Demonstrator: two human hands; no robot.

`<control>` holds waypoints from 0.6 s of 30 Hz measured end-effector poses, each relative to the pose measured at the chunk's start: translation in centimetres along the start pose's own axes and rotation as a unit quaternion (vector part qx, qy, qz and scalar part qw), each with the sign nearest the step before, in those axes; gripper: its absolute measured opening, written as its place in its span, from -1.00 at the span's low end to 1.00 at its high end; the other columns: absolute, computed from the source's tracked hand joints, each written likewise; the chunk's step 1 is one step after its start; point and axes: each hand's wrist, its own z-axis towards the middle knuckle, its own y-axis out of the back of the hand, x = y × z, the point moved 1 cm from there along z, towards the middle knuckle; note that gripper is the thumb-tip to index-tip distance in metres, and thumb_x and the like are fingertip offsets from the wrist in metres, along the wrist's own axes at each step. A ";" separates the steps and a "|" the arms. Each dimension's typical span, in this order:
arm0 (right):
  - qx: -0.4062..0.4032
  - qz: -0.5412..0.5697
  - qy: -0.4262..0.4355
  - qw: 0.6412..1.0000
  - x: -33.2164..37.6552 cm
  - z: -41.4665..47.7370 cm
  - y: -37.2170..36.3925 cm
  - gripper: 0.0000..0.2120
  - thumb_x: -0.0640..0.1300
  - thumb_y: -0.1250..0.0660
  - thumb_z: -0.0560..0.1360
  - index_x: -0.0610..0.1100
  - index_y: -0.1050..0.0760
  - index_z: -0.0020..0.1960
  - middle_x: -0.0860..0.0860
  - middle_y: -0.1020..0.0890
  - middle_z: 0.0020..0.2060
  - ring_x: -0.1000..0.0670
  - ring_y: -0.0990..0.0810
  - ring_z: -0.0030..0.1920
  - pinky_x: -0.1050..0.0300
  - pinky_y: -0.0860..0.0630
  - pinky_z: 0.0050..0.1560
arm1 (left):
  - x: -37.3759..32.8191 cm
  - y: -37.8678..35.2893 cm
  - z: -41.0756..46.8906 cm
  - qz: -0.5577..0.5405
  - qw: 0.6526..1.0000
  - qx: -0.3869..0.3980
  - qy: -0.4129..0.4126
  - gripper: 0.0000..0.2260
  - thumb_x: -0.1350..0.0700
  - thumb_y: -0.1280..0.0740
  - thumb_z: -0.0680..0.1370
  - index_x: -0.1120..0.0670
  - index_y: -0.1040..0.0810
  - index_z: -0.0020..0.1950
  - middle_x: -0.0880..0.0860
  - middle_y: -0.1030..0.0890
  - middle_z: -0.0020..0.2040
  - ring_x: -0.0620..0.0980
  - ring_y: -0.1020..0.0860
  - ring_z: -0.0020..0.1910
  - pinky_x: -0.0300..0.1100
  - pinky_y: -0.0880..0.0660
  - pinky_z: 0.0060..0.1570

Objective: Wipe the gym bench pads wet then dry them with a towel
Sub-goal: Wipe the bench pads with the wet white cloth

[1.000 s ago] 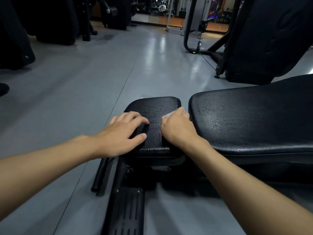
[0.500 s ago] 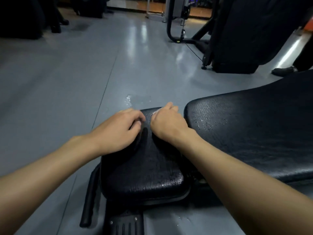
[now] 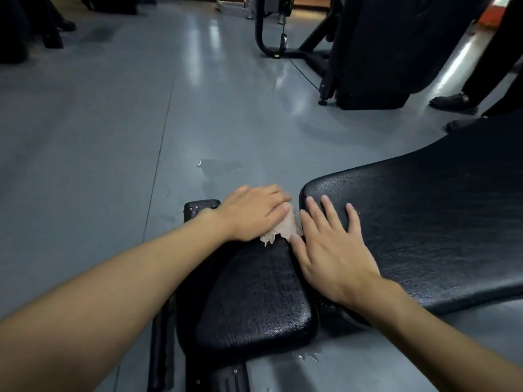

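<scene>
A small black seat pad lies below me, its textured surface glistening wet. A long black back pad stretches off to the right, also wet. My left hand presses a crumpled beige cloth onto the far end of the seat pad, next to the gap between the pads. Only part of the cloth shows from under the palm. My right hand lies flat with fingers spread on the near left end of the back pad, holding nothing.
Water is puddled on the grey floor beyond the seat pad and at its near corner. A black gym machine stands at the back right. A person's dark shoes are on the floor at the far right. The bench frame runs below.
The cloth has passed from under my right hand to under my left hand. My right hand has moved right onto the back pad and spread flat. The view has tilted further down.
</scene>
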 end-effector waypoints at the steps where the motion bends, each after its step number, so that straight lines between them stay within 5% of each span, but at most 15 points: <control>1: 0.001 0.004 -0.001 1.000 -0.1 0.0 0.2 -0.27 0.20 0.25 0.57 -0.19 -0.22 0.56 -0.14 -0.16 0.58 -0.19 -0.03 0.59 -0.38 0.08 0.50 | 0.2 -0.1 -0.1 0.005 1.000 0.001 0.013 -0.62 -0.12 0.04 0.67 -0.11 -0.43 0.36 -0.11 -0.48 0.27 -0.07 -0.43 0.28 -0.01 -0.32 0.20; 4: 0.006 0.005 0.008 1.000 0.1 -0.1 0.4 -0.17 0.33 0.27 0.54 -0.19 -0.11 0.59 -0.15 -0.08 0.60 -0.19 0.05 0.60 -0.37 0.15 0.50 | 0.9 -0.1 1.1 0.052 0.992 0.028 0.108 -0.60 -0.08 0.08 0.65 -0.04 -0.53 0.17 0.01 -0.53 0.23 0.02 -0.42 0.26 0.05 -0.27 0.21; 6: 0.017 0.005 0.010 1.000 0.2 -0.1 0.5 -0.14 0.36 0.28 0.52 -0.19 -0.06 0.60 -0.15 -0.04 0.60 -0.19 0.08 0.60 -0.37 0.16 0.50 | 1.2 -0.1 1.5 0.046 0.984 0.021 0.171 -0.56 -0.07 0.08 0.65 0.00 -0.55 0.22 0.06 -0.45 0.37 0.06 -0.35 0.35 0.11 -0.21 0.31; 8: 0.014 0.010 0.004 1.000 0.2 -0.1 0.7 -0.14 0.37 0.26 0.52 -0.20 -0.06 0.60 -0.16 -0.06 0.60 -0.20 0.07 0.60 -0.36 0.14 0.51 | 1.1 -0.3 1.4 -0.009 0.992 -0.025 0.120 -0.62 0.00 0.00 0.66 0.03 -0.47 0.36 0.06 -0.35 0.46 0.05 -0.29 0.43 0.05 -0.19 0.38; 11: 0.014 0.020 0.014 1.000 0.4 -0.1 0.8 -0.17 0.37 0.20 0.53 -0.18 -0.17 0.57 -0.15 -0.14 0.59 -0.22 0.02 0.60 -0.36 0.09 0.51 | 0.5 -0.4 0.5 -0.099 0.994 -0.022 0.031 -0.67 0.02 -0.05 0.68 -0.01 -0.45 0.37 -0.02 -0.51 0.35 0.02 -0.43 0.34 -0.05 -0.33 0.30; 14: 0.018 0.016 0.058 0.998 0.5 0.0 0.9 -0.20 0.37 0.23 0.55 -0.11 -0.21 0.56 -0.07 -0.21 0.58 -0.21 0.04 0.60 -0.35 0.11 0.51 | 1.5 -0.1 0.1 -0.075 0.992 0.014 0.101 -0.62 -0.14 0.04 0.67 -0.07 -0.47 0.28 -0.03 -0.54 0.29 0.06 -0.48 0.28 0.00 -0.41 0.20; 18: 0.033 -0.007 0.089 0.995 0.5 0.0 0.5 -0.21 0.38 0.38 0.54 0.03 -0.10 0.60 -0.12 -0.29 0.54 -0.27 -0.02 0.59 -0.43 0.08 0.47 | 2.4 0.1 -0.7 -0.036 0.986 0.030 0.163 -0.64 -0.10 0.09 0.67 0.03 -0.43 0.15 0.05 -0.56 0.25 0.14 -0.50 0.21 0.00 -0.36 0.03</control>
